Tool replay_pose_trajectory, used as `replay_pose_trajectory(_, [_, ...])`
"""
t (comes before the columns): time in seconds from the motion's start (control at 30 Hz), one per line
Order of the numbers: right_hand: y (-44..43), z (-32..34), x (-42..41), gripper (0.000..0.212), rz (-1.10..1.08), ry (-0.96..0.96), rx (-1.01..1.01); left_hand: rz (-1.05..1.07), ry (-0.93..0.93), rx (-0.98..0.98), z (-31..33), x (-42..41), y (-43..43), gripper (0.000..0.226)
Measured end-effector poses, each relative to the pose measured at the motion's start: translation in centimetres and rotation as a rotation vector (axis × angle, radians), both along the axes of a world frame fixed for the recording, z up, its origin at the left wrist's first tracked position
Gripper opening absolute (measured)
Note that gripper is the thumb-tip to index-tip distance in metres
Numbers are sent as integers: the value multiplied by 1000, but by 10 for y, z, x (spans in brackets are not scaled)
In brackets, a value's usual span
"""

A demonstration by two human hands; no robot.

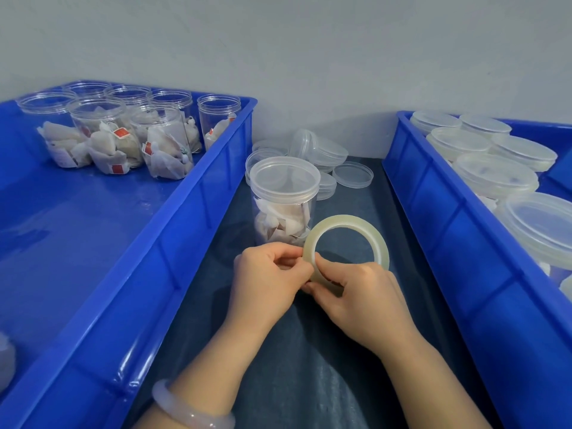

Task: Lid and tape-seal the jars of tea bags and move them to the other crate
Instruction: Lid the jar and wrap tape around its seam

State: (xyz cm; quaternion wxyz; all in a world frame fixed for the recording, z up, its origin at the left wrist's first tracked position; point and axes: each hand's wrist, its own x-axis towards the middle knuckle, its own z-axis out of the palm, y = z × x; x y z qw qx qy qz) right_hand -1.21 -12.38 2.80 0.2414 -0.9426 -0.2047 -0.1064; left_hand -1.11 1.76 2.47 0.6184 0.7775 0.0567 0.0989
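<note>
A clear jar of tea bags [283, 209] with a lid on stands upright on the dark cloth between two blue crates. Just in front of it my right hand [356, 300] grips a roll of clear tape [349, 239] at its lower edge. My left hand [269, 280] pinches at the roll's rim beside the right thumb. The left crate [173, 243] holds several open jars of tea bags [123, 134] at its far end. The right crate [458, 230] holds several lidded jars [495, 174].
Loose clear lids [353, 174] lie piled on the cloth [309, 366] behind the jar, near the grey wall. The near half of the left crate's floor is bare. A white bracelet [192, 407] sits on my left wrist.
</note>
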Motion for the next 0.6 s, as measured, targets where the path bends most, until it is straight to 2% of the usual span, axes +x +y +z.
replay_pose_trajectory(0.37, [0, -2, 1, 25, 10, 5, 8, -34, 16, 13, -1, 6, 3, 26])
replay_pose_trajectory(0.6, [-1, -1, 2, 26, 2, 101, 47, -18, -35, 62, -1, 8, 5, 26])
